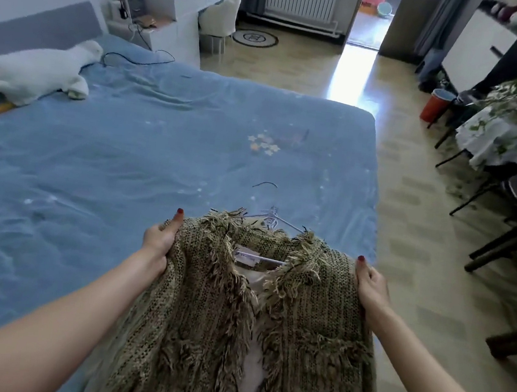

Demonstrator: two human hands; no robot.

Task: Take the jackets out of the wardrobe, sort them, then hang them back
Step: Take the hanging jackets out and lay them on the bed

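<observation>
A tan knitted jacket with fringed edges and a pale lining hangs on a thin wire hanger over the near corner of the blue bed. My left hand grips the jacket's left shoulder, thumb on top. At the opposite shoulder my right hand holds the fabric the same way. The hanger's hook points away from me over the bedcover. The wardrobe is out of view.
A white plush toy lies at the bed's head. A desk with a white chair stands beyond. On the right are dark chairs, a cloth-covered table with a plant and a red bin.
</observation>
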